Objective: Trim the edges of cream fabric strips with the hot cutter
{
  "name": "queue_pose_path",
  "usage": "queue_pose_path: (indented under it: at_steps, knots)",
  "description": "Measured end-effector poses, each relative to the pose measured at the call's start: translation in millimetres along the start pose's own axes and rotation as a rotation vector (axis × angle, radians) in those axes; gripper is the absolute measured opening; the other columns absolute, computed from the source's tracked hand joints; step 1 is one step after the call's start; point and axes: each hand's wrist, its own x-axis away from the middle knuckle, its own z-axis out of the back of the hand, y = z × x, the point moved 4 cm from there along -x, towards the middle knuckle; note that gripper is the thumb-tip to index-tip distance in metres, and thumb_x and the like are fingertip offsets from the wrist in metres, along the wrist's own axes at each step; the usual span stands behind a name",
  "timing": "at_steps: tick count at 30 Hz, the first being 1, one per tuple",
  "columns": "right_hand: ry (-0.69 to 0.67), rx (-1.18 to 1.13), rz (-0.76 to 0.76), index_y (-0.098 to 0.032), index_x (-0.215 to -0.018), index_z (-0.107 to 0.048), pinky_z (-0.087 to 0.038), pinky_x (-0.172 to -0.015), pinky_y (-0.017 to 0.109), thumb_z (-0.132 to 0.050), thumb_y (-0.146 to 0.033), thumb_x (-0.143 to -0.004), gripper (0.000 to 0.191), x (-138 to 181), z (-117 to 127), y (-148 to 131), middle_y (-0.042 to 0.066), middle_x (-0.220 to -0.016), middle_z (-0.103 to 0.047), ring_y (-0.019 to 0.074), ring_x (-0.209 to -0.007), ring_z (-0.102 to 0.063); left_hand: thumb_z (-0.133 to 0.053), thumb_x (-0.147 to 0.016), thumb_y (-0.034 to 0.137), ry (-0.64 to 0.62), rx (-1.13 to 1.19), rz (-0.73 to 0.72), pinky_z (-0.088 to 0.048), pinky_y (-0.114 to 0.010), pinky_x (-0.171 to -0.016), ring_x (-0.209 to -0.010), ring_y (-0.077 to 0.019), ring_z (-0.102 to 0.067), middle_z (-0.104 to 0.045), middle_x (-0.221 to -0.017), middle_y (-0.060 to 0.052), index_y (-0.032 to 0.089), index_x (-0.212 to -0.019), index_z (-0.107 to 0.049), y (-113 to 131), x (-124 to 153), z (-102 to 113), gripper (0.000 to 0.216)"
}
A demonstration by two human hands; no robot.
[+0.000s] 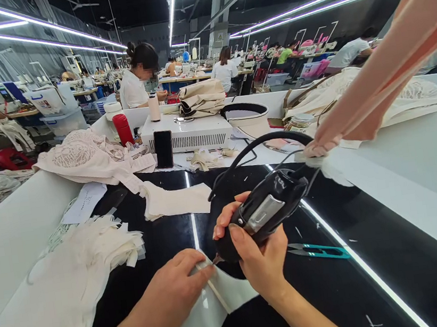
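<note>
My right hand (pixel 260 257) is wrapped round a black corded hand tool (pixel 267 210), its tip touching a white fabric piece (pixel 206 315) on the glossy black table (pixel 375 250). My left hand (pixel 179 289) rests on that fabric, fingers pinched at its edge right beside the tool's tip. The tool's black cable (pixel 256 145) loops up and away behind it. A stack of cut white fabric pieces (pixel 104 245) lies to the left of my hands.
Teal thread snips (pixel 319 250) lie just right of my right hand. Behind are a white box unit (pixel 186 133), a black phone (pixel 163 149), a red bottle (pixel 122 129), lace garments (pixel 80 155) and a pink fabric strip (pixel 383 72). Other people sit at machines further back.
</note>
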Motion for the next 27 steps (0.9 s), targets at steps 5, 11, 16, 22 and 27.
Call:
queue_pose_path:
  at_steps: [5,11,16,22,27]
  knots:
    - [0.034,0.002,0.015,-0.029,-0.113,-0.061,-0.057,-0.058,0.024,-0.078,-0.033,-0.088,0.03,-1.0,5.5,-7.7,-0.004,-0.081,-0.065,0.0105,-0.062,-0.064,-0.059,-0.095,0.004,0.011,-0.029,-0.038,-0.063,-0.036,-0.091,-0.111,-0.0242,-0.066,-0.065,-0.121,-0.01,0.019,-0.126,-0.06,-2.9,1.6,0.8,0.035]
    - [0.072,0.025,0.025,-0.028,-0.112,-0.061,-0.058,-0.058,0.025,-0.08,-0.035,-0.086,0.033,0.6,17.2,-22.4,-0.004,-0.081,-0.065,0.0114,-0.062,-0.064,-0.051,-0.097,0.001,0.012,-0.114,-0.111,-0.054,-0.049,-0.109,-0.119,-0.0267,-0.062,-0.064,-0.128,-0.011,0.015,-0.127,-0.059,-1.5,2.9,2.9,0.034]
    - [0.094,0.044,0.013,-0.028,-0.111,-0.062,-0.058,-0.057,0.024,-0.08,-0.035,-0.085,0.032,5.1,25.5,-30.1,-0.003,-0.08,-0.065,0.0117,-0.062,-0.064,-0.05,-0.097,0.002,0.028,-0.029,-0.141,-0.062,-0.037,-0.093,-0.107,-0.0241,-0.066,-0.067,-0.118,-0.011,0.012,-0.123,-0.059,11.0,-3.3,3.5,0.03]
    - [0.08,0.104,0.021,-0.028,-0.113,-0.062,-0.06,-0.06,0.025,-0.079,-0.032,-0.087,0.031,13.2,39.4,-36.8,-0.003,-0.083,-0.066,0.0117,-0.063,-0.066,-0.053,-0.096,0.005,-0.027,-0.029,-0.103,-0.064,-0.037,-0.086,-0.098,-0.024,-0.066,-0.068,-0.109,-0.01,0.012,-0.118,-0.062,16.4,-5.1,-8.1,0.025]
    - [0.1,0.141,0.031,-0.028,-0.111,-0.062,-0.059,-0.058,0.025,-0.079,-0.032,-0.087,0.03,16.7,46.1,-39.2,-0.003,-0.081,-0.066,0.0117,-0.061,-0.065,-0.055,-0.095,0.005,-0.032,-0.072,-0.111,-0.064,-0.036,-0.086,-0.101,-0.0241,-0.065,-0.068,-0.111,-0.01,0.012,-0.12,-0.061,16.5,-1.0,-11.8,0.027]
